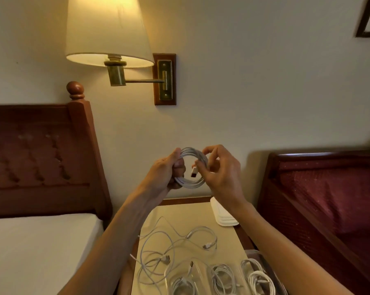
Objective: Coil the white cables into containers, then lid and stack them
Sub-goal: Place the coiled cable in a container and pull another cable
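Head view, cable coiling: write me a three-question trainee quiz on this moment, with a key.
1. True or false: the coiled white cable is held above the nightstand.
2. Which hand pinches the cable's connector? A) left hand B) right hand
3. Fill in: the stack of white lids sits at the nightstand's far ____ corner.

Key: 1 true; 2 B; 3 right.

Two hands (pixel 165 171) (pixel 220 171), one held coil (pixel 190 167), three coils (pixel 222 277) in clear containers (pixel 252 252), one lid stack (pixel 224 216), one lamp (pixel 107 30).
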Demonstrator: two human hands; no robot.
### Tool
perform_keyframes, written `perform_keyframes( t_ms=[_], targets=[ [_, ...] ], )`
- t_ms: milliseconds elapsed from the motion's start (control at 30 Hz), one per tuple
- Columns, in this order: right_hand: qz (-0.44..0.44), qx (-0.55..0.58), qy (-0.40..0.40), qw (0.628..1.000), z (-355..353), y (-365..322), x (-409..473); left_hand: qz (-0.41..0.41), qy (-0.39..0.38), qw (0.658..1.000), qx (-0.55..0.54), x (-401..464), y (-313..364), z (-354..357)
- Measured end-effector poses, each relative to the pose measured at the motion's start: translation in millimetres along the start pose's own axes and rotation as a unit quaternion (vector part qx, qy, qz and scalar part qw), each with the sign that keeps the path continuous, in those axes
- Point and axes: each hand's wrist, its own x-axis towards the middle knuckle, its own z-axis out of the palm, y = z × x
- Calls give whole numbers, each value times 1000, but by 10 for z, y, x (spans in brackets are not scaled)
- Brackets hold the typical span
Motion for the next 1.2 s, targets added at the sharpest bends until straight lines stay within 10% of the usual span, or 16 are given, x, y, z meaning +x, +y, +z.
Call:
perform_keyframes(
  t_ms=[200,400,667,867,1200],
  targets=[
    [145,76,-197,967,-143,-84,134,-21,-35,999,-17,-51,-6,-129],
    [212,177,-130,952,-199,-52,157,55,-18,989,138,-80,-15,-324],
    [285,255,-187,905,-169,-122,179,298,205,819,444,-37,-127,-607],
    [335,353,-158,859,-32,-149,109,-12,95,992,80,-123,-307,-302],
    [169,204,-38,964,86,-135,-36,-159,15,943,-291,-181,-344,-65]
  ],
)
